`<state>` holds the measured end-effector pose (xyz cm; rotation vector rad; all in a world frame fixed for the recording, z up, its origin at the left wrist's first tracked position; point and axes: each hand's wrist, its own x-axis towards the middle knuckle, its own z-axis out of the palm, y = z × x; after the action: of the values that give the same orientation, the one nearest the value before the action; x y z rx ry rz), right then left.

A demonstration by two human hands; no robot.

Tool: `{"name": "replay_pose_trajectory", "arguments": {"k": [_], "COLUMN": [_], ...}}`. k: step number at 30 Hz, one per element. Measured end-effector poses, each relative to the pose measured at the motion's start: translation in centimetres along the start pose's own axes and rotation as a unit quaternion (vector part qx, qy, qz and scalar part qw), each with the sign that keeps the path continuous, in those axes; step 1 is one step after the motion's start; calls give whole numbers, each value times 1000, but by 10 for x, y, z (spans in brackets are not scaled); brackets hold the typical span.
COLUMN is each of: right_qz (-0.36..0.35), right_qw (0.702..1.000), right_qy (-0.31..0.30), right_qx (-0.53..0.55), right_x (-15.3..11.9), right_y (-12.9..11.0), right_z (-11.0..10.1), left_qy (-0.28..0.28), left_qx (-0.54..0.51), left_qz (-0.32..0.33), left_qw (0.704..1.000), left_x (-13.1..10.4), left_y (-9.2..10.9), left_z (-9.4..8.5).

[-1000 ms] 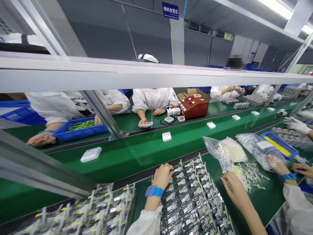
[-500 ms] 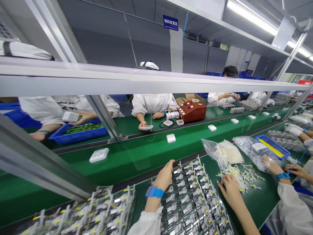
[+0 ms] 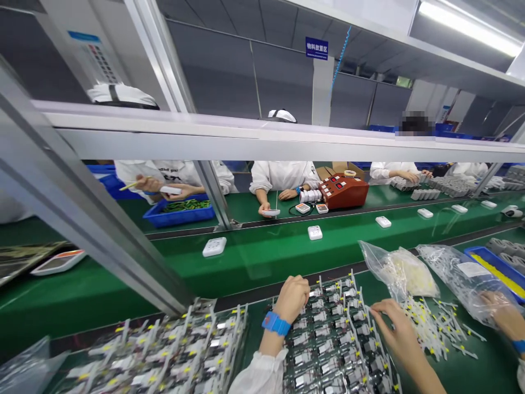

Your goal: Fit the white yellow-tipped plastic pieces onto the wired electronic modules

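Note:
My left hand (image 3: 293, 296), with a blue wrist strap (image 3: 276, 323), bends its fingers down over the far left part of a clear tray (image 3: 287, 350). What its fingertips grip is hidden. Rows of small grey-and-black parts (image 3: 326, 346) fill the tray, with white sticks with yellow ends laid among them. At the tray's right edge, my right hand (image 3: 397, 328) has thumb and forefinger brought together in a pinch; anything between them is too small to make out. Beside it lies a loose pile of white sticks with yellow ends (image 3: 430, 331).
A second filled tray (image 3: 172, 350) lies left. Plastic bags (image 3: 414, 271) and a blue bin (image 3: 496, 273) stand right, near a co-worker's hand (image 3: 502, 312). White devices (image 3: 214, 247) lie along the green belt (image 3: 262, 254). A metal post (image 3: 123, 219) rises left; co-workers sit opposite.
The view has swung left. My right hand has moved from the pile of sticks to the tray's right edge, fingers now pinched. My left hand stays at the tray's far end, its fingers more curled.

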<state>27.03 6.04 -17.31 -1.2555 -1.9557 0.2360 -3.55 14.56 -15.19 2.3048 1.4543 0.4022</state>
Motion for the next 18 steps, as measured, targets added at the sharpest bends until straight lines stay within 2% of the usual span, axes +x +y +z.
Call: {"name": "replay_pose_trajectory", "arguments": {"k": [4, 8, 13, 18], "right_qz": [-63, -137, -133, -111], "right_qw": [997, 989, 991, 994], "right_qy": [-18, -34, -17, -1], "right_qx": [41, 51, 27, 9], "right_x": [41, 66, 60, 47], "right_y": [-18, -18, -8, -3], "right_z": [15, 32, 44, 43], "left_qy": [-38, -61, -75, -82], "left_qx": [8, 22, 51, 52], "left_qz": [-17, -41, -69, -80], "left_qw": [999, 997, 994, 992], "left_x": [2, 4, 2, 1], "left_y": [-5, -1, 10, 10], "left_z": [6, 14, 22, 23]}}
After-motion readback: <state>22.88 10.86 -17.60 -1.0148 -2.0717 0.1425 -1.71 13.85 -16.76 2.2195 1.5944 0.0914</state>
